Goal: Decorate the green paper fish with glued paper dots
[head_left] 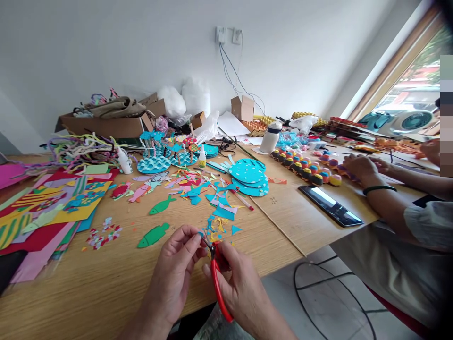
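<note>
My right hand (242, 281) grips a pair of red-handled scissors (216, 285), their blades pointing up and left. Close to the blade tips, my left hand (175, 264) pinches a small piece of blue paper (201, 234), mostly hidden by the fingers. Just beyond both hands lie yellow paper scraps (218, 228) and blue paper scraps (223, 211). Left of my left hand rest a green paper fish (153, 235) and a slimmer green paper fish (162, 206). A ring of tiny paper bits (104, 234) is farther left.
Stacked coloured paper (85, 198) covers the left side. Blue discs (249, 177), a thin stick (279, 229), a glue bottle (202, 157) and a white bottle (271, 138) stand or lie beyond. At right are a tablet (331, 205) and another person's hands (361, 167) by painted egg-carton cups (304, 167).
</note>
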### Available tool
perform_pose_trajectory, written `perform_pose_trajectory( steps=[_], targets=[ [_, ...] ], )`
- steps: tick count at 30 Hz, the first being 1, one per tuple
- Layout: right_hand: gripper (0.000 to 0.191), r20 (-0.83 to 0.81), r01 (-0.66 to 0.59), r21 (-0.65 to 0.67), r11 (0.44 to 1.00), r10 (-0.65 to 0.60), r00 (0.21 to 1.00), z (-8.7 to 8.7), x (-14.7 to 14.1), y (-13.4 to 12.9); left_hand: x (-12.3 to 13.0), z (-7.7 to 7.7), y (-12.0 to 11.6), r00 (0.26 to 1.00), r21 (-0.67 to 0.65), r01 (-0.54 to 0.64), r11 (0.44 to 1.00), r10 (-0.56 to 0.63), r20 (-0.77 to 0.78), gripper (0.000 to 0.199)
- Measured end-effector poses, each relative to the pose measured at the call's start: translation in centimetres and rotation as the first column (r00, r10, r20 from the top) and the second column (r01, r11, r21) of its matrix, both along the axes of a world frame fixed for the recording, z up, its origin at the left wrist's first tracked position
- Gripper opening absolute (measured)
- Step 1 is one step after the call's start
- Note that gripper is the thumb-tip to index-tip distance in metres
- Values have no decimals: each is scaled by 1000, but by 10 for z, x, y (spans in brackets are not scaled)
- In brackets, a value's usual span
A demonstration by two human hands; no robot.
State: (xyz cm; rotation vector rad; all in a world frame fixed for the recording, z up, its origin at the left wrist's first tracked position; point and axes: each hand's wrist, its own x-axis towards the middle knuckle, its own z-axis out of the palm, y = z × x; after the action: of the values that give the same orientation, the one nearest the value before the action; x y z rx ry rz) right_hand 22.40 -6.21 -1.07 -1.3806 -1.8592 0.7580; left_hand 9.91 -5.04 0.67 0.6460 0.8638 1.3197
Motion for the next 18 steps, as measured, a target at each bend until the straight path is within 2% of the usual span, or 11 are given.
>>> perform_pose_trajectory(
  steps=[8, 18],
  targets=[
    [13, 11, 3, 37, 999, -4, 1000, 0, -3, 2, 4, 0, -3, 999, -45, 16, 999, -14, 47, 14],
    [21, 20, 37, 32, 999, -38, 999, -5, -2, 3, 5, -1, -2, 997, -45, 35, 998, -32, 72, 14]
  ],
)
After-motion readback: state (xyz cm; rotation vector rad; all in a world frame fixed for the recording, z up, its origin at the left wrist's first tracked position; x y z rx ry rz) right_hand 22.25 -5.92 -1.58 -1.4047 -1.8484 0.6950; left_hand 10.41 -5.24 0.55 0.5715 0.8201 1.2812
